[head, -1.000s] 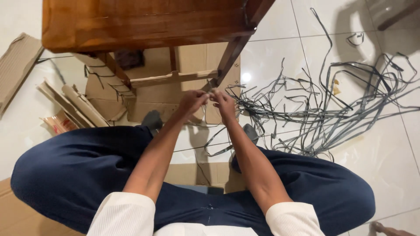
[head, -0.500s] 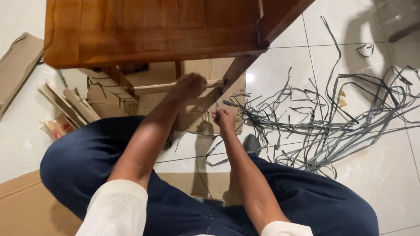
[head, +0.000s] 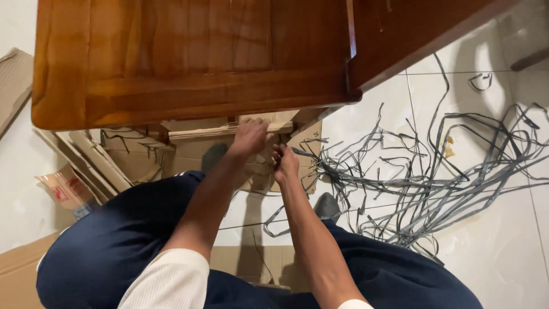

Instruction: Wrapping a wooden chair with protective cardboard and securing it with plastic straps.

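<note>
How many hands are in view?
2. The left hand reaches up to the cardboard-wrapped rail under the wooden seat; the right hand is just below it, at the grey straps. No others show.

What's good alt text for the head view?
Seen from above, a seated person reaches under a brown wooden table: the left hand touches a cardboard-wrapped crossbar, the right hand pinches a grey strap. Cut grey straps tangle on the white tile floor; cardboard scraps lie opposite.

Glossy white tile floor (head: 486, 252), brown wooden furniture (head: 189, 63), cardboard scraps (head: 14, 80).
</note>
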